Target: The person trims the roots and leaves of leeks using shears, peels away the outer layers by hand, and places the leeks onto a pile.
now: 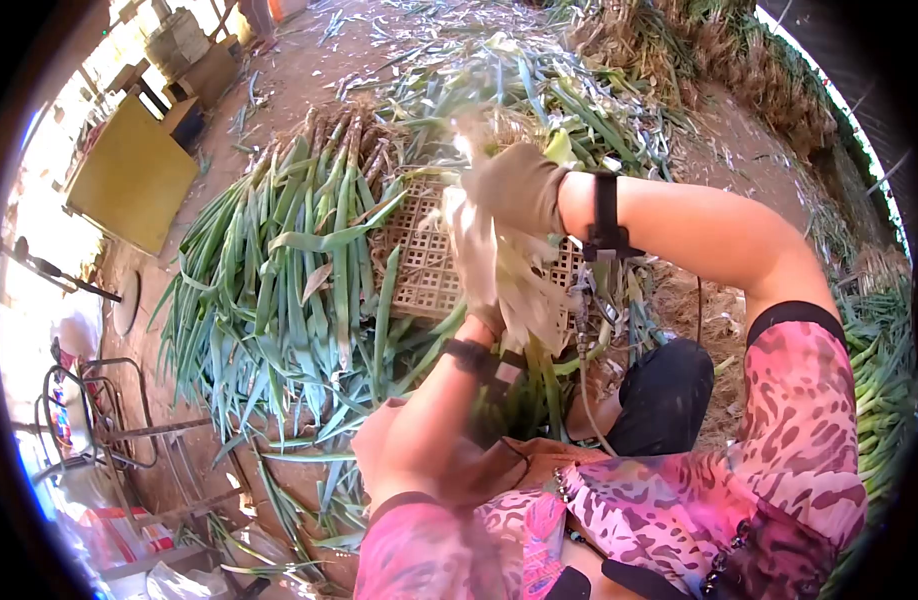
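Note:
My right hand (519, 188), in a brown glove, is closed around a green onion near its blurred root end. Below it my left hand (473, 250), in a pale glove, reaches up along the same plant; its fingers are smeared and partly hidden. Pale loose leaves of the green onion (531, 295) hang down beside the left hand. Both hands are above a tan plastic crate (424, 265) with a lattice surface. Left of them, a thick pile of green onions (289, 250) lies with roots away from me and green tops towards me.
Peeled leaves (509, 75) litter the ground beyond the crate. A metal nozzle with a hose (583, 310) hangs near my knee (669, 395). More green onions (884, 400) lie at right, with stacked bundles (779, 95) behind. A yellow board (134, 175) and metal frame (99, 410) stand left.

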{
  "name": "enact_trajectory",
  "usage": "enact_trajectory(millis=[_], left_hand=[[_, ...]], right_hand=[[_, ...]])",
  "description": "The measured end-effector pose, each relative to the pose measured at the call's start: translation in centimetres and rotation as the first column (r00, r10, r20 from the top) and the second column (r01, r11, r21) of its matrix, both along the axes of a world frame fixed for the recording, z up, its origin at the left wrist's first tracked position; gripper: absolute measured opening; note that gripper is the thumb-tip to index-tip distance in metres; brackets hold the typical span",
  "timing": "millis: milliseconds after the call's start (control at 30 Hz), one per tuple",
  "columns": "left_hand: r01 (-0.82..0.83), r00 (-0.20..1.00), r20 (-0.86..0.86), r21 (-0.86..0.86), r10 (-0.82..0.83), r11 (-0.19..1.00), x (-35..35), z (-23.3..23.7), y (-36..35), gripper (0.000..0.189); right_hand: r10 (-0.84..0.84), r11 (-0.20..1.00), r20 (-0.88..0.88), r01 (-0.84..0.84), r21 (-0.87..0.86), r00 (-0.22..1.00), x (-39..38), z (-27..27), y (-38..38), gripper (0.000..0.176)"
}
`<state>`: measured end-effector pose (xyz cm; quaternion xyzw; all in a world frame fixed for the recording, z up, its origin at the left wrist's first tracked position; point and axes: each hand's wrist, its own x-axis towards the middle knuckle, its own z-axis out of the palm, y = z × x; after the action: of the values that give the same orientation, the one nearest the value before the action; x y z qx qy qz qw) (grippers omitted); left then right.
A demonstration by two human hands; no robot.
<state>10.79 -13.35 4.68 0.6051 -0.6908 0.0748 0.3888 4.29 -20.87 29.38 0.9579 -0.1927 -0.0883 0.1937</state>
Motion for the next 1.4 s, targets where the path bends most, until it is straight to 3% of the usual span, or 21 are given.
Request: enact_trajectory(millis=[33,67,100,133,233,367,433,500,567,600,700,767,800,867,900,933,1000,1067,1100,1300,1400], left_hand=[[0.107,0.985,-0.15,0.108,-0.091,0.988,0.5,1.4,0.3,0.052],[0.338,0.807,-0.581,0.307,-0.107,0.89,1.2,5.6,1.6,0.051],[0.455,0.639,-0.769,0.364,-0.014,0.813,1.4,8.0,2.6,0.05],[0.522,0.521,-0.85,0.387,0.075,0.76,1.6,9.7,3.7,0.048],[0.469,0.482,-0.867,0.376,0.125,0.799,2.3,11.6,5.4,0.034],[0.479,0.295,-0.951,0.234,0.096,0.846,4.9,12.6,5.8,0.037],[0.517,0.301,-0.946,0.266,0.118,0.814,7.5,13.0,5.4,0.034],[0.496,0.217,-0.971,0.197,0.099,0.846,9.1,14.1,5.6,0.031],[0.498,0.167,-0.981,0.171,0.099,0.85,10.4,15.4,6.1,0.03],[0.5,0.141,-0.988,0.123,0.059,0.857,11.0,15.9,6.4,0.032],[0.442,0.171,-0.982,0.146,0.076,0.885,12.0,18.6,8.3,0.034],[0.38,0.242,-0.969,0.145,0.054,0.914,11.8,20.4,9.9,0.033],[0.402,0.225,-0.974,0.125,0.035,0.907,11.9,21.1,10.4,0.035],[0.41,0.25,-0.968,0.096,-0.011,0.907,11.6,23.0,11.0,0.036],[0.405,0.293,-0.955,0.091,-0.035,0.91,11.3,24.4,11.2,0.036],[0.407,0.335,-0.94,0.087,-0.06,0.909,10.9,25.7,11.2,0.036],[0.489,0.228,-0.958,-0.04,-0.172,0.871,10.8,28.2,10.1,0.04],[0.533,0.212,-0.952,-0.077,-0.221,0.842,8.8,33.3,10.3,0.043],[0.55,0.217,-0.949,-0.074,-0.228,0.832,8.1,34.6,10.2,0.044],[0.665,0.051,-0.969,-0.147,-0.241,0.732,2.0,37.5,9.0,0.043],[0.781,0.06,-0.971,-0.1,-0.233,0.617,-1.3,37.4,8.3,0.043]], right_hand=[[-0.053,0.999,0.177,0.052,0.011,0.983,0.2,1.1,-0.3,0.013],[-0.103,0.994,0.298,0.112,-0.012,0.949,0.0,1.9,-2.1,0.013],[-0.145,0.985,0.419,0.169,-0.02,0.896,-0.2,2.7,-3.9,0.013],[-0.092,0.995,0.582,0.1,0.019,0.808,-1.7,3.7,-8.1,0.013],[-0.247,0.932,0.44,0.335,-0.135,0.863,-5.5,11.7,-10.5,0.017],[-0.505,0.754,0.768,0.634,0.172,0.392,-15.4,11.9,-17.4,0.022],[-0.411,0.868,0.542,0.496,-0.012,0.733,-18.0,3.2,-15.7,0.029],[-0.412,0.873,0.341,0.26,0.413,0.845,-18.9,-7.4,-9.5,0.028],[-0.362,0.465,0.121,0.066,0.883,0.924,-18.7,-16.1,0.7,0.033],[-0.189,0.387,-0.092,0.16,0.908,0.978,-16.8,-14.8,5.8,0.034],[0.091,0.632,-0.521,0.356,0.689,0.849,-11.2,-8.4,8.6,0.033],[-0.415,0.766,-0.163,0.441,0.467,0.895,-13.0,-10.5,0.2,0.048],[-0.548,0.801,0.23,0.424,0.423,0.804,-12.2,-6.6,-3.8,0.051],[-0.432,0.897,0.783,0.302,0.323,0.447,-10.2,2.3,-6.7,0.059],[-0.063,0.998,0.859,0.031,0.055,0.507,-9.3,5.2,-7.6,0.072],[-0.318,0.88,0.716,-0.087,0.467,0.621,-7.6,6.5,-5.7,0.074],[-0.303,0.657,0.594,-0.288,0.697,0.745,-5.6,5.0,0.9,0.073],[-0.387,0.327,0.638,-0.548,0.77,0.665,-4.8,2.4,10.2,0.066],[-0.591,-0.096,0.471,-0.637,0.765,0.655,-4.7,2.8,13.3,0.064],[-0.758,0.032,0.529,-0.788,0.615,0.382,-8.2,2.2,16.1,0.048],[-0.843,-0.04,0.434,-0.842,0.538,0.318,-11.7,2.1,18.7,0.045]])
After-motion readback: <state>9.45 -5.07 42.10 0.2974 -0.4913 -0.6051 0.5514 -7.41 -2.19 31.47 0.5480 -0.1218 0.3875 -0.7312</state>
